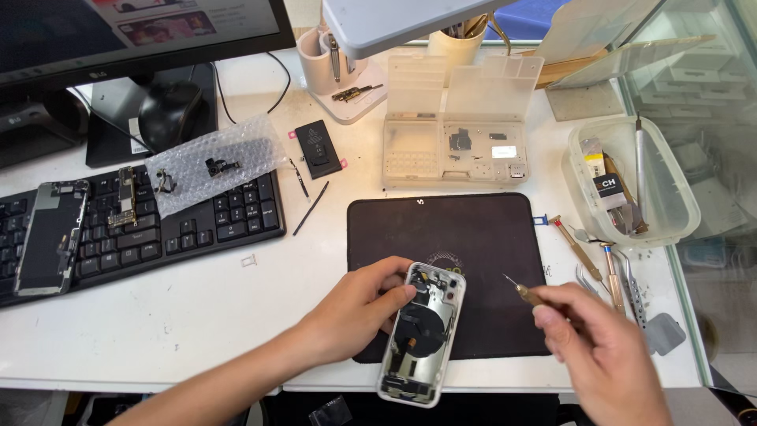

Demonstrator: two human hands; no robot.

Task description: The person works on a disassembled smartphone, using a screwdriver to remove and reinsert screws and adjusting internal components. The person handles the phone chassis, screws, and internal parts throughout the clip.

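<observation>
Two hands, left hand (359, 304) gripping opened phone (422, 335), right hand (603, 347) cut off.

I see a black work mat (473, 229), a white desk (197, 315), a black keyboard (197, 225), clear bubble wrap (236, 154), and the silver-white phone housing (422, 335) with its black round coil.

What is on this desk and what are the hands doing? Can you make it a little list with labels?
Left hand: holds an opened phone shell by its edge
Right hand: grips a thin screwdriver, tip pointing toward the phone
Under the phone: a black mat on the white desk
Behind the mat: a clear parts tray
Left side: a keyboard with a phone frame and bubble wrap on it
Right side: a plastic tub, more tools
</observation>
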